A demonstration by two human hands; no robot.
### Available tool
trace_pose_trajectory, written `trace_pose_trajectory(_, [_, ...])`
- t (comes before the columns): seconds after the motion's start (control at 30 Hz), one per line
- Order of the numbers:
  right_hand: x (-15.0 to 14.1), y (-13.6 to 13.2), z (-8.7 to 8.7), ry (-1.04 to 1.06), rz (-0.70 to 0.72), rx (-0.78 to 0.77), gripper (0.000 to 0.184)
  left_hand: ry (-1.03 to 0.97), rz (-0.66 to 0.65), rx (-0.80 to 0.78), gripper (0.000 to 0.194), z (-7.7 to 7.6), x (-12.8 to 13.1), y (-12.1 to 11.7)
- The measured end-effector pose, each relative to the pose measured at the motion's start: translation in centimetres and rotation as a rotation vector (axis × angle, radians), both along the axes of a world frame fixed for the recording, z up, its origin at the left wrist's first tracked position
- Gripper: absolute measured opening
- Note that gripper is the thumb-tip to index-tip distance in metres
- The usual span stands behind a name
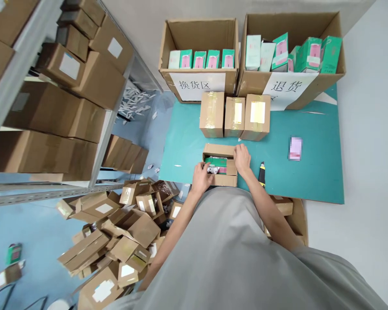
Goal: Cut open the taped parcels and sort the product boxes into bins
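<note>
An opened cardboard box (221,180) lies near the table's front edge, its flaps folded back. Inside show a green and pink product box (217,162) and some crumpled paper (214,170). My left hand (201,177) grips the box's left end, with its fingertips over the rim beside the paper. At the upper right corner, the fingers of my right hand (242,158) are closed on the cardboard edge. A box cutter (261,174) with a black and yellow handle lies to the right of my right hand.
Three taped cartons (234,117) stand behind the opened box. Farther back are two large cartons (197,41) (291,26) holding green and pink packages. A pink item (295,149) lies right. Shelving (113,125) and a heap of empty boxes (126,237) are left.
</note>
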State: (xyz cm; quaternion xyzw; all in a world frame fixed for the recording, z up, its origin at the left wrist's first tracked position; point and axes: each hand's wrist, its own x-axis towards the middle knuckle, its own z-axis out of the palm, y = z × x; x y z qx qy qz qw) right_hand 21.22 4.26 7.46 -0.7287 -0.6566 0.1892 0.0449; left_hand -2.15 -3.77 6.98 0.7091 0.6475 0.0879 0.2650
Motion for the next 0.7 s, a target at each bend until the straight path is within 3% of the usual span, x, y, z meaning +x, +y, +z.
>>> trace_pose_trajectory(0.13, [-2.5, -2.0, 0.8, 0.080, 0.371, -0.182, 0.031, 0.188, -0.020, -0.132, 0.052, 0.5, 3.1, 1.6])
trace_pose_trajectory(0.2, [-3.7, -2.8, 0.7, 0.067, 0.474, -0.321, 0.032, 0.280, -0.053, -0.205, 0.048, 0.3, 4.4, 2.5])
trace_pose_trajectory(0.3, [-4.9, -3.4, 0.5, 0.020, 0.485, -0.424, 0.038, 0.355, -0.079, -0.266, 0.038, 0.1, 5.4, 3.5])
trace_pose_trajectory(0.5, [-5.4, -3.9, 1.0, 0.047, 0.493, -0.451, 0.045, 0.340, -0.058, -0.229, 0.036, 0.7, 5.2, 3.8])
trace_pose_trajectory(0.6, [-5.4, -3.9, 1.9, 0.090, 0.475, -0.411, 0.047, 0.223, -0.014, -0.165, 0.031, 1.8, 3.9, 3.6])
trace_pose_trajectory(0.7, [-6.1, -3.3, 2.8, 0.343, 0.401, -0.261, 0.048, -0.014, 0.089, -0.011, 0.028, 3.5, 1.3, 3.7])
